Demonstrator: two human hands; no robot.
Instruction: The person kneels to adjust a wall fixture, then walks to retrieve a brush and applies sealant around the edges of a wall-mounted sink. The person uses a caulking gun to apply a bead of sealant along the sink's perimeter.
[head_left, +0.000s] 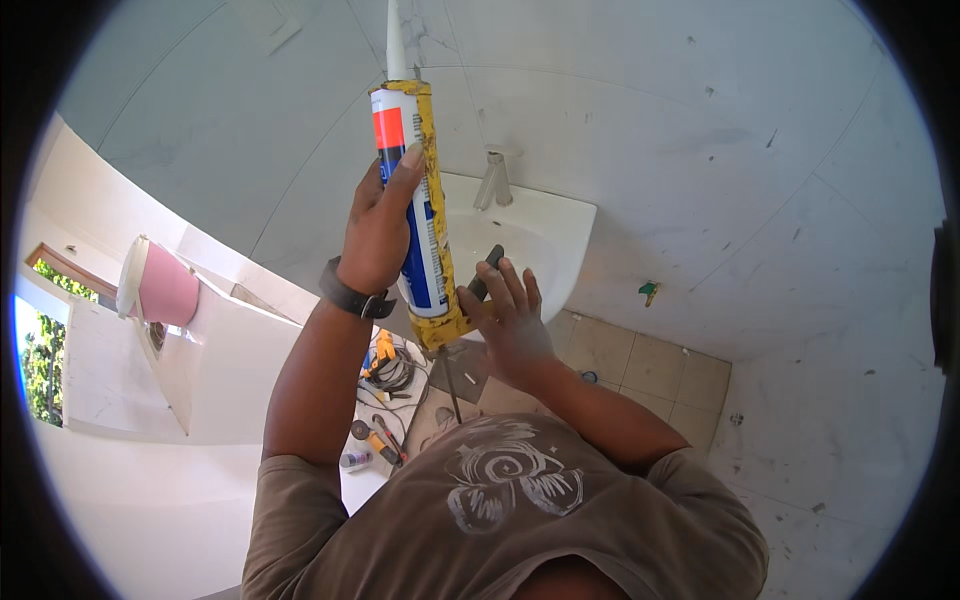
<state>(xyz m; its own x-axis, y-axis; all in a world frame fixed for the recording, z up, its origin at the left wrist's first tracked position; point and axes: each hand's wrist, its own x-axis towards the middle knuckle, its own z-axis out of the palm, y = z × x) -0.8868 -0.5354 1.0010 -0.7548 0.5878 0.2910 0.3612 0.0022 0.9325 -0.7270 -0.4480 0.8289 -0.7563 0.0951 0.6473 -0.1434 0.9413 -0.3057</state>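
A yellow, paint-worn caulking gun (437,215) stands nearly upright in front of me, its white nozzle (396,42) pointing away. Loaded in it is a white and blue sealant cartridge (425,262) with an orange-red band. My left hand (376,238), with a dark watch on its wrist, is wrapped around the cartridge and frame, thumb along the front. At the gun's near end, my right hand (515,325) rests on the handle, thumb against the yellow part and fingers over the dark grip (490,268). A thin rod (452,385) sticks out toward my shirt.
Behind the gun a white washbasin (570,240) with a metal faucet (493,182) hangs on the tiled wall. A small green-handled tap (650,292) juts out at right. Low on the left lie coiled cables (390,372) and an angle grinder (383,446). A pink bucket (168,285) sits on a white ledge.
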